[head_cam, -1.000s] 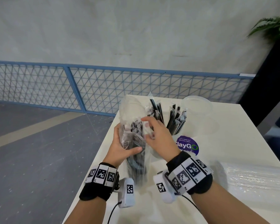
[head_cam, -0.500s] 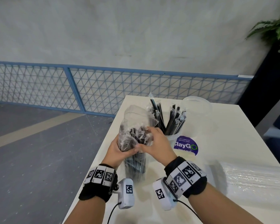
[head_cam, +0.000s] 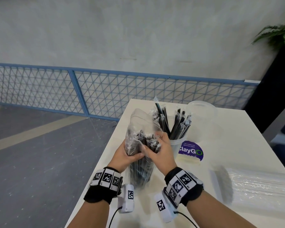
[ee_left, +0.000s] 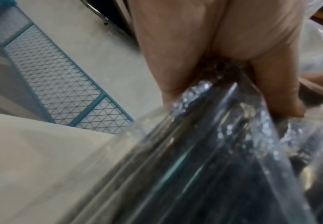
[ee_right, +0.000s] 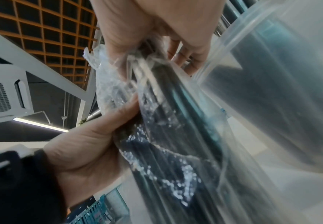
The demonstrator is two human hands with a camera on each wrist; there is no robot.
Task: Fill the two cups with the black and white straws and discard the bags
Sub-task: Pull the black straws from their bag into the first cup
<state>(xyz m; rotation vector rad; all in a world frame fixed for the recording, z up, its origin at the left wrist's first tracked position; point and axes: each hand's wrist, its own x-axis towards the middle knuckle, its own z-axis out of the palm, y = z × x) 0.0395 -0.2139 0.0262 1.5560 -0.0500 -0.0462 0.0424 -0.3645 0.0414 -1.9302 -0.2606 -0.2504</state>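
Left hand (head_cam: pixel 127 156) grips the middle of the bag (head_cam: pixel 141 137) of black straws, held upright above the table (head_cam: pixel 237 145) near its left edge. Right hand (head_cam: pixel 160 150) has come down from the bag's mouth over the last second and now pinches the film and straw tops at mid-height, thumb meeting the left thumb. The slack top of the bag has folded over. Judged: the right hand is gathering another bunch of straws to lift out. Just right of the bag, the near cup (head_cam: pixel 175 143) already holds black straws (head_cam: pixel 176 125); the far cup (head_cam: pixel 201 112) appears empty. White straws (head_cam: pixel 262 183), still bagged, lie at the table's right edge.
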